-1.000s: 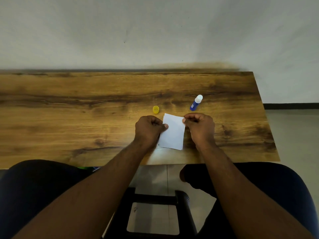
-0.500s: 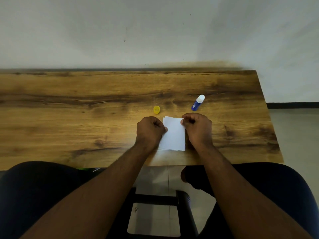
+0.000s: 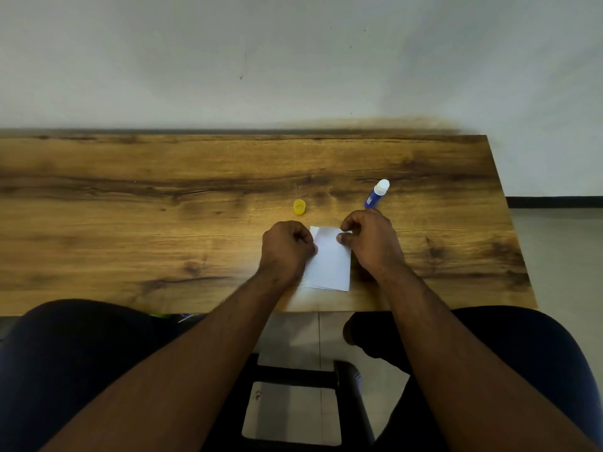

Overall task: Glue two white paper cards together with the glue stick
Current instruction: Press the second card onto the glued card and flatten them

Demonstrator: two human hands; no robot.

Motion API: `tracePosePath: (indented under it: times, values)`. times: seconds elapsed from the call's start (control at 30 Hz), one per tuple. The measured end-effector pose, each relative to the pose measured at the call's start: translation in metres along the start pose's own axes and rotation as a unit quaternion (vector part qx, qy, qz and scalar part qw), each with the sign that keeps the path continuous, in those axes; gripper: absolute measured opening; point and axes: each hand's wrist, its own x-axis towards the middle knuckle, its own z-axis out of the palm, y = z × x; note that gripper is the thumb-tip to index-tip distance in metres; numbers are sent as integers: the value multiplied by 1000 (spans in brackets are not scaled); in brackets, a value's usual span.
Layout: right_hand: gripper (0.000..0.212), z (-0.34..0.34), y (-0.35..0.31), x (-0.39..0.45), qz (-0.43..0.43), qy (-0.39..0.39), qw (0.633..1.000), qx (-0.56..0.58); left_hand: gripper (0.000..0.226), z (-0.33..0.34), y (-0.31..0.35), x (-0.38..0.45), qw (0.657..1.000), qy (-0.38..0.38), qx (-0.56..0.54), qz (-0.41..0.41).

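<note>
Table (image 3: 130,223) looks like matte wood-grain laminate, cards (image 3: 329,262) are plain matte paper, glue stick (image 3: 376,194) and yellow cap (image 3: 299,206) smooth plastic.

Two white paper cards (image 3: 329,262) lay stacked near the front edge of the wooden counter (image 3: 130,223). The left hand (image 3: 287,249), fingers curled, pinched their left edge, while the right hand (image 3: 372,239) pinched the upper right corner between thumb and fingers. Behind the cards lay a yellow cap (image 3: 299,206), and to its right the blue glue stick (image 3: 377,194), uncapped, its white tip pointing away.
</note>
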Motion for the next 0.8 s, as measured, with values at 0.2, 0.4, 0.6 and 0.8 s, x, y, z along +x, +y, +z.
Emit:
tracePosePath:
  times: [0.2,0.4,0.6,0.8]
  values:
    - [28,0,-2,-2,17,-15,1000,3,11,0,1,-6,1000,-3,24,12]
    - [15,6,-5,-6,19,-1,1000,-14,11,0,0,-8,999,4,33,12]
    - [9,3,-3,-11,21,-2,1000,-1,12,-3,-1,-6,1000,-13,16,16]
    - [29,5,1,-13,1,21,1000,9,31,-4,-4,-12,999,10,33,41]
